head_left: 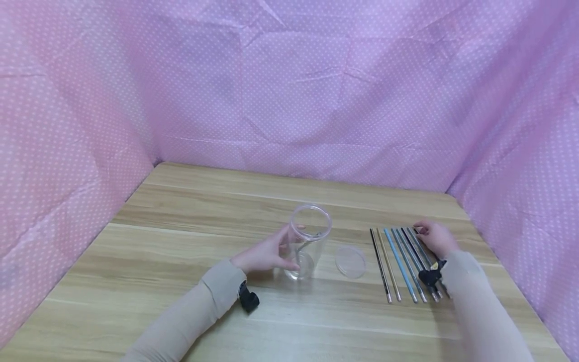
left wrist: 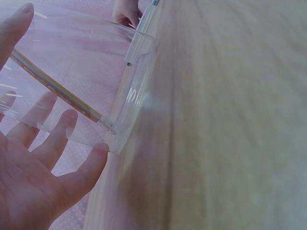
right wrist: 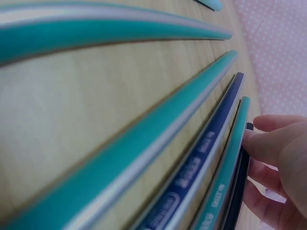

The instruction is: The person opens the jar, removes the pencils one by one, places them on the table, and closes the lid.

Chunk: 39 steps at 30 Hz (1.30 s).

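Observation:
A clear plastic jar [head_left: 315, 255] stands upright near the middle of the table, its top uncovered. My left hand [head_left: 266, 253] holds it low from the left, thumb in front and fingers round the back. Inside the jar leans a yellow pencil [left wrist: 64, 93], its metal-banded end at the bottom. At the right, my right hand [head_left: 435, 239] is at the far end of a row of pencils. Its thumb and fingers pinch the end of the outermost black pencil [right wrist: 238, 187], right beside a teal pencil [right wrist: 220, 182].
A round clear lid [head_left: 350, 261] lies flat between the jar and the row. Leftmost in the row are a black pencil [head_left: 381, 266], a gold pencil [head_left: 389, 266] and a light blue pencil [head_left: 400, 266]. Pink dotted cloth [head_left: 289, 100] walls the wooden table [head_left: 217, 216].

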Each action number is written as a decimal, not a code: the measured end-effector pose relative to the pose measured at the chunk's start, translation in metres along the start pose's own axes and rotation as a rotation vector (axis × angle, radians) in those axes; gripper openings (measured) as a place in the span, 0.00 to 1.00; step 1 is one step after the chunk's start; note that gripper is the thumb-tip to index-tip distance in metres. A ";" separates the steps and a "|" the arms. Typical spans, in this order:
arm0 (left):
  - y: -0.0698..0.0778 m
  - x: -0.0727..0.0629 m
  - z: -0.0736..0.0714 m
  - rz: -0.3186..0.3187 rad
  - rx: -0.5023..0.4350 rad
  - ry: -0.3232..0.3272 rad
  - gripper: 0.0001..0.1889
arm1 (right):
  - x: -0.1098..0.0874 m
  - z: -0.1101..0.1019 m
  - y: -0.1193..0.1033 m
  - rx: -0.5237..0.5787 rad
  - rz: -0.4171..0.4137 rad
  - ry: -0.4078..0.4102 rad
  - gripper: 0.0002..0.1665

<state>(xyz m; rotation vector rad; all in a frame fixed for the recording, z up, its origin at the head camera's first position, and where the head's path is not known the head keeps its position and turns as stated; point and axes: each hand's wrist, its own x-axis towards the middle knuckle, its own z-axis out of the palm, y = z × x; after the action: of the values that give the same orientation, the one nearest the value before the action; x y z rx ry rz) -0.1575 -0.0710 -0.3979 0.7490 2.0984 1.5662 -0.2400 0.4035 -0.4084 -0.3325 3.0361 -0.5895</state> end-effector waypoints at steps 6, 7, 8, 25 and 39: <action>-0.001 0.000 0.001 0.021 -0.008 -0.012 0.51 | -0.006 -0.001 -0.004 -0.015 0.002 0.002 0.18; -0.001 0.000 0.001 0.027 -0.007 -0.013 0.51 | -0.007 -0.001 -0.004 -0.016 0.001 0.004 0.18; -0.001 0.000 0.002 0.030 -0.006 -0.014 0.51 | -0.007 -0.002 -0.005 -0.013 0.003 0.005 0.18; -0.002 0.000 0.000 0.033 -0.016 0.002 0.50 | -0.005 -0.027 -0.065 0.010 -0.129 0.129 0.18; 0.000 0.000 0.000 0.005 -0.003 -0.003 0.51 | -0.006 -0.005 -0.121 0.093 -0.353 0.158 0.14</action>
<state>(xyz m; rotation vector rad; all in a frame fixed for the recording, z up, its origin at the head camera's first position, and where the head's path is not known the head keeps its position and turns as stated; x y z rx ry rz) -0.1571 -0.0711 -0.3983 0.7560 2.0937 1.5693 -0.2097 0.2968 -0.3585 -0.8676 3.1022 -0.8070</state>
